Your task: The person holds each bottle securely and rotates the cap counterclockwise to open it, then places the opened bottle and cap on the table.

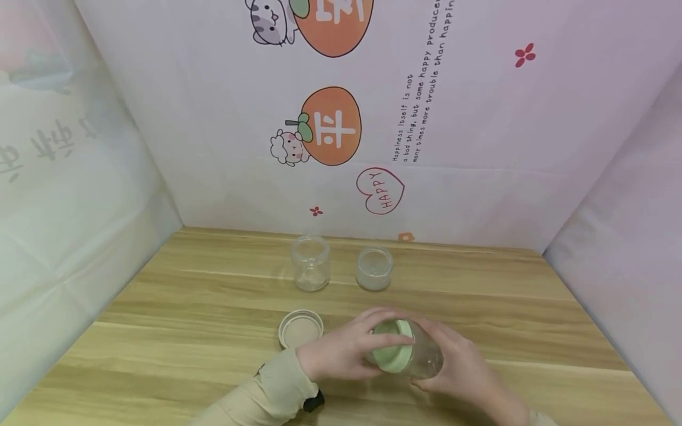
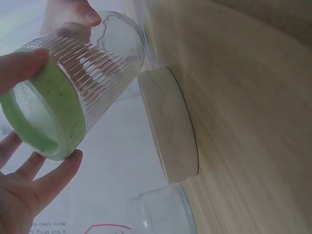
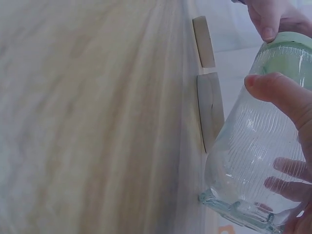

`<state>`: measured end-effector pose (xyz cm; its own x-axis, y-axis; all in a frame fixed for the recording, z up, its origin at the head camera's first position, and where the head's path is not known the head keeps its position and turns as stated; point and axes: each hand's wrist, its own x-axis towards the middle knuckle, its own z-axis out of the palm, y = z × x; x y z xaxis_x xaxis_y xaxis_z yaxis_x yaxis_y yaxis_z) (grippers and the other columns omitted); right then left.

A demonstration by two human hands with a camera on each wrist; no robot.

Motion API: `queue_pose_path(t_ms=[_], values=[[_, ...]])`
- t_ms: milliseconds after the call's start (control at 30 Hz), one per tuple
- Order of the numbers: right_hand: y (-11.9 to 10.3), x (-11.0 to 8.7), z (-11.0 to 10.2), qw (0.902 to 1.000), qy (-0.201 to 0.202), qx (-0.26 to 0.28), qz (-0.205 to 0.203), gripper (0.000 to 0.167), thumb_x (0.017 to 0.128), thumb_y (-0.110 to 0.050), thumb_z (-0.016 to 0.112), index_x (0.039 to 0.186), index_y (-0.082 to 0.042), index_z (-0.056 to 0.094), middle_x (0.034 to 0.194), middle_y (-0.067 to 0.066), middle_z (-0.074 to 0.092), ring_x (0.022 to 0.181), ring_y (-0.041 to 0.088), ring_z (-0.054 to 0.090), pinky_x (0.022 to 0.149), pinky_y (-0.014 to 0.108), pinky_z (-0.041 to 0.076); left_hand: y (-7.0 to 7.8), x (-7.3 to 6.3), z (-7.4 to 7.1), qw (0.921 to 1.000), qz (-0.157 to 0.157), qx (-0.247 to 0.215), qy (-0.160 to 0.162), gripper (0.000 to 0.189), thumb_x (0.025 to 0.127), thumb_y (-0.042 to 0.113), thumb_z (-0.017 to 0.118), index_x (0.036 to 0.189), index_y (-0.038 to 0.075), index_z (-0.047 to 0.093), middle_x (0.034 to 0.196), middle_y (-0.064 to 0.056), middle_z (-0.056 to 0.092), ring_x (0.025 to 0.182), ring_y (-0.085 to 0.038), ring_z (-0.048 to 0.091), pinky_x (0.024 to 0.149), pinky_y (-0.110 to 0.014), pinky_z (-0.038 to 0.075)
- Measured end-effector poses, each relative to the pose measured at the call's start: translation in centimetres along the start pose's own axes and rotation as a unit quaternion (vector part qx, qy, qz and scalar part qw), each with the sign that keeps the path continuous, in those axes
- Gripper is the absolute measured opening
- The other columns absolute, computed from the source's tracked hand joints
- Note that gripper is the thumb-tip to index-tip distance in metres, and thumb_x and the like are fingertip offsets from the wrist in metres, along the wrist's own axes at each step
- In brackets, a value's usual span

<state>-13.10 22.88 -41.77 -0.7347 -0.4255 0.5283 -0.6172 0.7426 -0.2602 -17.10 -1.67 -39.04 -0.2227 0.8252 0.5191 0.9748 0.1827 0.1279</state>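
Observation:
Above the wooden table, both hands hold a ribbed clear glass jar (image 1: 426, 355) tilted on its side, its green lid (image 1: 396, 349) toward the left. My left hand (image 1: 343, 349) grips the lid by its rim, with thumb and fingers spread round it. Around the glass body curls my right hand (image 1: 462, 367), thumb on one side and fingers on the other. The green lid (image 2: 58, 105) sits at the jar's mouth in the left wrist view; whether it is fully seated I cannot tell. The jar's thick base (image 3: 243, 212) shows in the right wrist view.
A round beige lid (image 1: 301, 328) lies left of the jar, partly behind the left sleeve. Farther back stand a taller clear jar (image 1: 311, 266) and a shorter one (image 1: 375, 269). A printed white cloth (image 1: 458, 195) walls the table's back.

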Motion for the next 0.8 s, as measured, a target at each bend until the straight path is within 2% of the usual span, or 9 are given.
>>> queue_pose_path(t_ms=[233,400,667,800], values=[[-0.01,0.04,0.2,0.9999,0.006,-0.005,-0.011,0.104,0.036,-0.031,0.094,0.129,-0.012,0.052,0.109,0.005,0.065,0.09,0.02,0.065,0.068,0.033,0.058,0.39,-0.02,0.08,0.997,-0.062,-0.042,0.018,0.072,0.068,0.028,0.085,0.132,0.018,0.051,0.137,-0.014,0.045,0.126,-0.023,0.046,0.102,-0.029,0.043],[0.09,0.01,0.39,0.9996,0.013,-0.02,-0.015,0.104,0.035,-0.034,0.093,0.128,-0.011,0.054,0.111,0.005,0.065,0.091,0.02,0.065,0.07,0.036,0.058,0.69,-0.07,0.08,0.9925,-0.104,-0.061,0.019,0.075,0.07,0.033,0.084,0.134,0.018,0.049,0.134,-0.01,0.045,0.12,-0.02,0.049,0.096,-0.025,0.046],[0.16,0.05,0.33,0.9996,0.011,-0.012,-0.022,0.104,0.035,-0.032,0.094,0.128,-0.009,0.054,0.113,0.007,0.065,0.093,0.022,0.065,0.071,0.037,0.058,0.79,-0.08,0.37,0.9908,-0.124,-0.048,0.021,0.075,0.072,0.04,0.081,0.136,0.019,0.047,0.132,-0.008,0.047,0.114,-0.016,0.052,0.094,-0.02,0.046],[0.16,0.05,0.31,0.9996,0.013,-0.014,-0.023,0.104,0.036,-0.032,0.094,0.129,-0.011,0.053,0.113,0.006,0.065,0.093,0.021,0.065,0.071,0.036,0.058,0.84,0.08,0.45,0.9886,-0.134,-0.062,0.027,0.075,0.072,0.039,0.081,0.136,0.019,0.047,0.13,-0.006,0.048,0.112,-0.014,0.052,0.089,-0.017,0.047]])
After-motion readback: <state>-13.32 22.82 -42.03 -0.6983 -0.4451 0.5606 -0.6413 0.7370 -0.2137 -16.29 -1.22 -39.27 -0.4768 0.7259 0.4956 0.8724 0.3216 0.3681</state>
